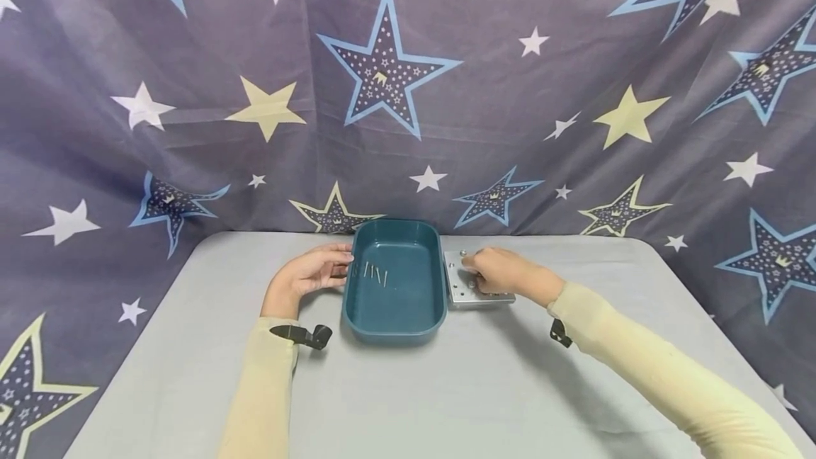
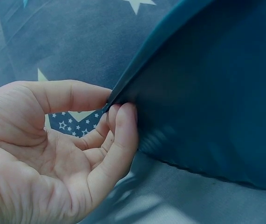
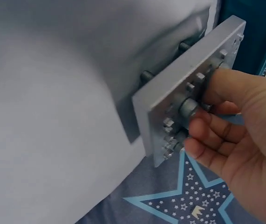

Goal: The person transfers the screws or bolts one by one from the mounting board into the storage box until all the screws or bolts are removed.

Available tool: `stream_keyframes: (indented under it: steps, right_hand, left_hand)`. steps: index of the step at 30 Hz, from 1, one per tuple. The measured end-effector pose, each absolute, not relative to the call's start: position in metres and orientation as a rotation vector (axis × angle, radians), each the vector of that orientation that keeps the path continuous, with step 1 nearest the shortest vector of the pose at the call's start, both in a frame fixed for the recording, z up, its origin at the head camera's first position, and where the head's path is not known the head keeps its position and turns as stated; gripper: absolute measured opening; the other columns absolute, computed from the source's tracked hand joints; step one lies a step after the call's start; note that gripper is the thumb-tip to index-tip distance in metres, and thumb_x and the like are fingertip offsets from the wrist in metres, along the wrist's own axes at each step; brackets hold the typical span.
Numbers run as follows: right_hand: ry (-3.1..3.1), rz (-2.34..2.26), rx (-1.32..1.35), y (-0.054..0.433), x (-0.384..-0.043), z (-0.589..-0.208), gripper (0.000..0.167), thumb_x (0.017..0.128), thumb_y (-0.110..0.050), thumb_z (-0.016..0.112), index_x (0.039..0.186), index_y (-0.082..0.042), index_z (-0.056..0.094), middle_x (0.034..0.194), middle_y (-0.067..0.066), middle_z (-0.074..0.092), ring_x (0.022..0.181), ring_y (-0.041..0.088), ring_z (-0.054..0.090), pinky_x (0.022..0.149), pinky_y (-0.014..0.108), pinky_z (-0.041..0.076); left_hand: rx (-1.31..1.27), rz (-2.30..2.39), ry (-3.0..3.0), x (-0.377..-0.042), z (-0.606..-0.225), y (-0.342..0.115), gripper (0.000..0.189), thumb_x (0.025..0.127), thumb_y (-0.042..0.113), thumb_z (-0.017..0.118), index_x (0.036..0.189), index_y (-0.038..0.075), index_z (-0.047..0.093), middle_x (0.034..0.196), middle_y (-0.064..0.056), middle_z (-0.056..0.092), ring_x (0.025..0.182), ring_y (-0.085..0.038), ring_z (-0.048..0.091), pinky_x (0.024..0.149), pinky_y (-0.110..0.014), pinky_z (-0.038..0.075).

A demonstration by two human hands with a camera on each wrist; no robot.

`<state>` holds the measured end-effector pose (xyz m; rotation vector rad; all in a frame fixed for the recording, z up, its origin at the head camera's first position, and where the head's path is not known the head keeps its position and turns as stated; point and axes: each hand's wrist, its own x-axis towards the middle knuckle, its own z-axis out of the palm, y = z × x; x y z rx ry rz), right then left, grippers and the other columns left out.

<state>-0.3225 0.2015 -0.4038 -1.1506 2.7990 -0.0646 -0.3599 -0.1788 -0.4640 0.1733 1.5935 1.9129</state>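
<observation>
My left hand [image 1: 316, 269] pinches the left rim of a teal tray [image 1: 395, 331], thumb on the rim and fingertips along the outer wall in the left wrist view. Inside the tray lie several thin metal pins [image 1: 375, 272]. To the tray's right stands a thick silver metal plate [image 1: 460, 276] studded with bolts and short posts. Over it is my right hand [image 1: 503, 273], its thumb and fingers curled around a bolt [image 3: 188, 107] on the plate's face in the right wrist view. The fingers partly hide that bolt.
The tray and plate stand side by side on a table with a pale grey cover [image 1: 395, 402]. Behind the table hangs a purple-grey star-patterned cloth [image 1: 484, 105]. Short legs [image 3: 146, 76] hold the plate off the tabletop.
</observation>
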Motion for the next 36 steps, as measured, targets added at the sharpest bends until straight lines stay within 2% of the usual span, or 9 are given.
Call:
stream_keyframes:
  steps: [3,7,11,21,26,36]
  right_hand:
    - [2.805,-0.018,-1.118,0.198,-0.32,-0.402,0.02,0.077,0.009,0.069,0.087,-0.008,0.064,0.077,0.006,0.066,0.065,0.012,0.056,0.063,0.023,0.052]
    - [2.84,0.134,-1.128,0.193,-0.317,-0.402,0.021,0.076,0.008,0.071,0.09,-0.007,0.066,0.081,0.007,0.07,0.071,0.02,0.066,0.071,0.032,0.06]
    - [2.884,0.258,-1.173,0.19,-0.313,-0.403,0.017,0.079,0.005,0.073,0.092,-0.006,0.068,0.084,0.01,0.072,0.079,0.027,0.072,0.077,0.038,0.061]
    - [2.96,0.3,-1.208,0.196,-0.312,-0.407,0.016,0.075,0.003,0.073,0.086,-0.006,0.069,0.079,0.007,0.071,0.074,0.023,0.069,0.072,0.035,0.06]
    - [2.987,0.336,-1.243,0.198,-0.311,-0.409,0.013,0.076,0.001,0.073,0.085,-0.008,0.067,0.077,0.006,0.068,0.072,0.022,0.066,0.068,0.034,0.059]
    - [2.911,0.266,-1.161,0.203,-0.316,-0.411,0.014,0.079,-0.003,0.073,0.09,-0.007,0.065,0.081,0.009,0.068,0.073,0.023,0.066,0.071,0.036,0.06]
  left_hand:
    - [0.164,1.914,1.598,-0.361,-0.463,-0.179,0.039,0.104,0.004,0.045,0.141,-0.003,0.036,0.093,0.005,0.068,0.084,-0.007,0.066,0.076,-0.025,0.057]
    - [0.163,1.913,1.593,-0.361,-0.463,-0.179,0.037,0.104,0.004,0.045,0.14,-0.003,0.037,0.092,0.005,0.068,0.083,-0.007,0.065,0.076,-0.025,0.057]
    - [0.162,1.914,1.589,-0.361,-0.463,-0.178,0.035,0.104,0.004,0.046,0.137,-0.001,0.039,0.092,0.005,0.067,0.083,-0.007,0.065,0.076,-0.025,0.057]
    - [0.168,1.909,1.595,-0.362,-0.466,-0.18,0.033,0.103,0.005,0.047,0.135,0.001,0.041,0.094,0.004,0.067,0.087,-0.009,0.065,0.079,-0.027,0.058]
    - [0.158,1.92,1.585,-0.362,-0.466,-0.181,0.029,0.104,0.005,0.048,0.132,0.003,0.042,0.094,0.004,0.067,0.087,-0.009,0.066,0.079,-0.028,0.058]
    - [0.162,1.917,1.589,-0.36,-0.465,-0.18,0.034,0.104,0.005,0.047,0.136,0.0,0.041,0.095,0.004,0.068,0.087,-0.009,0.066,0.08,-0.028,0.058]
